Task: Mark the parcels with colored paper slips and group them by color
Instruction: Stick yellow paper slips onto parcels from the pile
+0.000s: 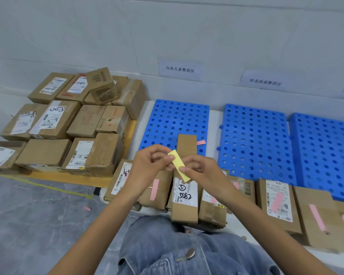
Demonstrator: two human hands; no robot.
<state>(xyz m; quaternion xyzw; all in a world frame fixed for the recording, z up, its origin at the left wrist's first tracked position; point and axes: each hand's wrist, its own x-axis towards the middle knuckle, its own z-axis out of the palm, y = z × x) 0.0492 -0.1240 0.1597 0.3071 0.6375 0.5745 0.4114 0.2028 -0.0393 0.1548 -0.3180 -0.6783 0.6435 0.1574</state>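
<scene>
Both hands pinch a yellow paper slip (178,164) between them: my left hand (150,165) at its upper end, my right hand (199,168) at its lower end. Directly below the slip lies a narrow cardboard parcel (184,207) with "5082" written on its label. Beside it on either side, several parcels carry pink slips, such as one to the left (155,189) and one to the right (277,201). A tall narrow box (186,144) stands on the blue pallet behind my hands, a pink slip (201,142) at its side.
A pile of unmarked cardboard parcels (72,124) sits at the left on a wooden board. Three blue perforated pallets (254,139) lie along the white wall under paper signs. A loose pink slip (86,208) lies on the grey floor. My denim-clad lap fills the bottom.
</scene>
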